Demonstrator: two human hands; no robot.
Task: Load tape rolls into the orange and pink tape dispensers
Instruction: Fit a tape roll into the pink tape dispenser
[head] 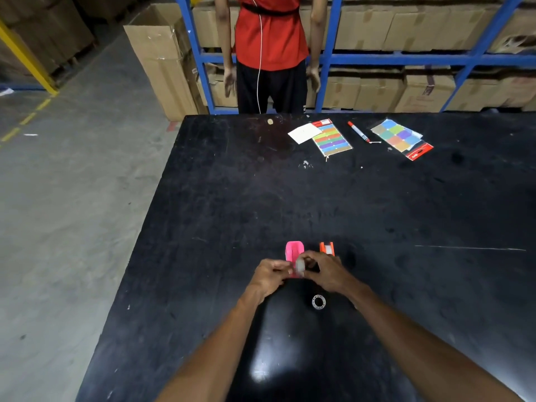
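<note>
— Two hands meet over the black tabletop (377, 213), right? What are they holding?

— A clear tape roll (299, 265), blurred, standing on edge between them. The left hand (268, 275) has its fingers closed toward the roll from the left; the right hand (326, 272) pinches it from the right. Each grip is pressed onto the roll, as far as the blur allows.

— Where are the dispensers?

— The pink dispenser (293, 252) sits directly behind the roll, its near end hidden by the hands; I cannot tell whether the roll is touching it. The orange dispenser (327, 248) stands just beside it on the right, with a pale roll showing inside it.

— Any other tape?

— A second roll (318, 302) lies flat on the tabletop, nearer the camera, below the right hand and apart from both hands.

— And farther off?

— At the far edge lie a white card (304, 132), a sheet of coloured labels (332, 139), a red marker (359, 131) and another coloured pack (401, 137). A person in a red shirt (271, 33) stands beyond the tabletop, before blue shelving (406, 58) stacked with cardboard boxes.
</note>
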